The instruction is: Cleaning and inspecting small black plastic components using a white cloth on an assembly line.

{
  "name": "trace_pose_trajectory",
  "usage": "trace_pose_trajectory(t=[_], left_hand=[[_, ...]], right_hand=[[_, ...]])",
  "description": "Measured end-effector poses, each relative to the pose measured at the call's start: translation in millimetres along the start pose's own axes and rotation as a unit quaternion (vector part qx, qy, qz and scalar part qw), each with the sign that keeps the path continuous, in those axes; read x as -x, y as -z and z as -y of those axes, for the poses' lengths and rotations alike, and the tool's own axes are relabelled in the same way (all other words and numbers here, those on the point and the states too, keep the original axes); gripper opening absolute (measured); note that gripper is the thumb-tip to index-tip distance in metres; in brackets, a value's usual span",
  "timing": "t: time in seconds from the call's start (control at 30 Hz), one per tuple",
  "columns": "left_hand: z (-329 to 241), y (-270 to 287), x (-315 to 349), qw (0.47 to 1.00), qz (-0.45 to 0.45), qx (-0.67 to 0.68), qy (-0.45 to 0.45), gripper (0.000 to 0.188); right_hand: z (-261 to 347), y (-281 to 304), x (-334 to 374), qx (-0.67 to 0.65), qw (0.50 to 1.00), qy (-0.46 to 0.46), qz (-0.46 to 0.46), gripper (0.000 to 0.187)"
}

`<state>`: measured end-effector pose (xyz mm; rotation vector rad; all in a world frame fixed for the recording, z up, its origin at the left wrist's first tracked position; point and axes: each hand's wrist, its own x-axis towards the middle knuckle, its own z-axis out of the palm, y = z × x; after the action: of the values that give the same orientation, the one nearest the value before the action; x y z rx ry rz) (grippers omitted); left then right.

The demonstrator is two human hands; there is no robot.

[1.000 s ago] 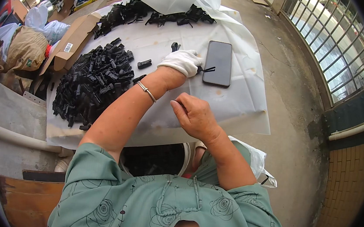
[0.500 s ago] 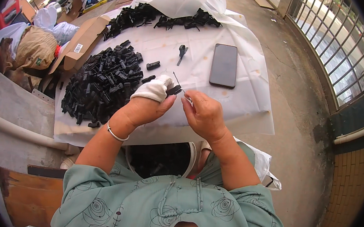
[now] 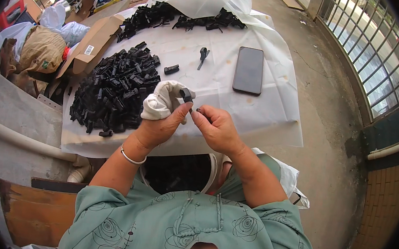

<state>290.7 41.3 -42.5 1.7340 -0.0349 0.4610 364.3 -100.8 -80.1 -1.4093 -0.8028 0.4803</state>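
My left hand (image 3: 161, 121), its fingers covered by a white cloth glove and its thumb bare, grips a small black plastic part (image 3: 186, 94) above the table. Close beside it, my right hand (image 3: 220, 130) is bare and closed in a pinch at the part's lower end. Something thin and dark shows between those fingertips, too small to name. Left of my hands spreads a large pile of similar black parts (image 3: 117, 85). Beyond them lie one loose black part (image 3: 171, 69) and another with a thin strap (image 3: 202, 57).
White plastic sheeting (image 3: 271, 124) covers the table. A dark phone (image 3: 248, 70) lies at its right, and strapped black parts (image 3: 147, 18) are heaped along the far side. An open cardboard box (image 3: 89, 49) stands at left. A tub (image 3: 212, 171) with black contents sits below the near edge.
The black part has been tilted up in my left hand, and the glove has turned with it. My right hand has moved slightly left and closer to the part.
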Motion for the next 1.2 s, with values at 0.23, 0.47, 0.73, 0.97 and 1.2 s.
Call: trace_pose_trajectory(t=[0.23, 0.47, 0.73, 0.97, 1.2], left_hand=[[15, -8, -1, 0.998, -0.023, -0.003, 0.063, 0.030], [6, -4, 5, 0.979, 0.099, 0.084, 0.159, 0.029], [2, -5, 9, 0.987, 0.063, -0.018, 0.144, 0.029], [5, -8, 14, 0.992, 0.013, -0.100, 0.072, 0.027], [14, -11, 16, 0.975, 0.014, -0.216, -0.055, 0.030]], right_hand=[[-2, 1, 2, 0.136, 0.963, 0.223, -0.071, 0.018], [-5, 3, 1, 0.082, 0.979, 0.105, -0.154, 0.021], [-4, 5, -1, 0.062, 0.989, 0.107, -0.078, 0.022], [-5, 1, -2, 0.172, 0.969, 0.167, -0.053, 0.024], [-8, -1, 1, 0.105, 0.986, 0.112, -0.057, 0.025]])
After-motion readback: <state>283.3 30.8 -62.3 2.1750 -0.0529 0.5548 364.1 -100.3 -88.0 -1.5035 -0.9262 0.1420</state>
